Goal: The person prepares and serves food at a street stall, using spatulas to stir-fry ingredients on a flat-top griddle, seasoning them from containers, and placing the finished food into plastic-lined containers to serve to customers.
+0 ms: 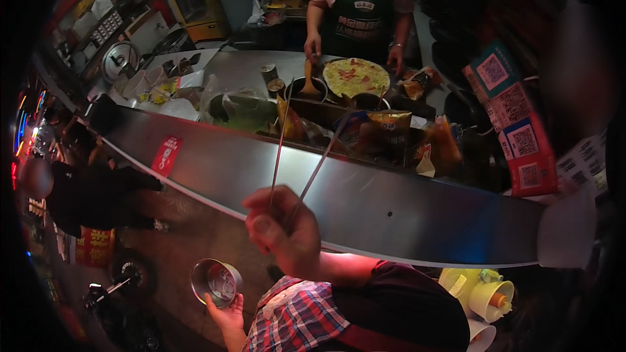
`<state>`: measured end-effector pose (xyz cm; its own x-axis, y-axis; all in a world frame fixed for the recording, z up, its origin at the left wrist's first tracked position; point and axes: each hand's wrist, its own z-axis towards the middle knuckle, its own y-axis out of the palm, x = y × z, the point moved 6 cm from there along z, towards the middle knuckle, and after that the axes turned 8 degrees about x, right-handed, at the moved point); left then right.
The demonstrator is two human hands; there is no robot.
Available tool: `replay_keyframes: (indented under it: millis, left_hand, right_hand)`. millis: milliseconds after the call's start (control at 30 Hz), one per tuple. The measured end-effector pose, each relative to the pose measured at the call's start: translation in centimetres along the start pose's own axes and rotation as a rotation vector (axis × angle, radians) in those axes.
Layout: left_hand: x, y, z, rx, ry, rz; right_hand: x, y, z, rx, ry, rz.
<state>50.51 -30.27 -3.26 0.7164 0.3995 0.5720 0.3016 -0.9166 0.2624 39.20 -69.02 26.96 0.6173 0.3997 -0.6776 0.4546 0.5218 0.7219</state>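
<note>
My right hand [288,234] grips a pair of thin metal chopsticks [280,151], their tips spread and pointing up across a stainless-steel counter ledge [362,195]. At the lower left, my left hand [229,315] supports a round metal bowl [197,281] from below, fingers against its wall. Something clear or shiny shows inside the bowl; I cannot tell what. Beyond the ledge lies a round flat pancake [356,78] with yellow-green topping and reddish pieces. A wooden spatula [309,80] leans in a dark pan [320,94] beside it.
A co-worker in a green apron [363,14] stands behind the counter, one hand near the spatula. Food packets [389,129] and a plastic bag [244,107] line the ledge's far side. Printed code cards [523,139] hang right. Yellow tubs [489,298] stand lower right; another person [98,190] is at left.
</note>
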Motion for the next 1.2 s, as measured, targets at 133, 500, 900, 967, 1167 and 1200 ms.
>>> replay_keyframes:
  millis: [133,500,900,967,1167,1200]
  left_hand:
    - [0.7,2.5,2.5,-0.038,0.017,0.075]
    - [2.6,7.7,3.1,-0.047,0.097,0.169]
    - [-0.8,4.3,0.4,-0.034,0.077,0.091]
    - [-1.2,2.4,-0.8,-0.025,0.064,0.046]
    - [-0.9,-0.4,2.5,-0.025,0.17,-0.178]
    - [-0.9,1.2,4.3,-0.011,0.21,-0.257]
  right_hand:
    - [0.3,0.0,-0.3,-0.093,0.024,0.002]
    - [0.9,-0.4,-0.5,-0.133,0.166,0.006]
    - [0.6,-0.1,0.3,-0.115,0.046,-0.124]
    - [2.1,0.0,0.3,-0.015,-0.089,-0.025]
    - [2.7,-1.6,2.1,0.268,-0.516,-0.171]
    - [4.4,-1.2,4.6,0.159,-0.515,-0.207]
